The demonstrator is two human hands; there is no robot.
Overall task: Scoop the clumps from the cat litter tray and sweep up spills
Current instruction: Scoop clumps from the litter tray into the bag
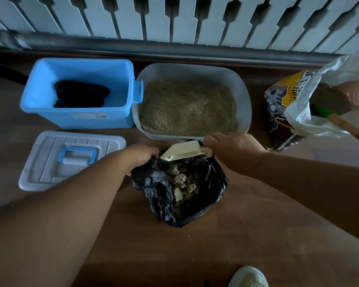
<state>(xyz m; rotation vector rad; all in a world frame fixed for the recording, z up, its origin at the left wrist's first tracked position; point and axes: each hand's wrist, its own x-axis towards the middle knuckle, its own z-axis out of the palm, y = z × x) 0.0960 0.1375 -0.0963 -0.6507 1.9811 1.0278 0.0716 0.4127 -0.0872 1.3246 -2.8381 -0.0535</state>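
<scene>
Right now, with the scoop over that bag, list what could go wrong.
1. The thin black plastic bag stands unsupported on the floor, held only by the left hand; if that grip slips, the rim may sag and the grey-green litter clumps could spill.
2. The cream plastic scoop in the right hand sits at the bag's far rim, so falling bits could land outside.
3. Loose grains already dot the brown wooden floor and could be trodden around.
</scene>
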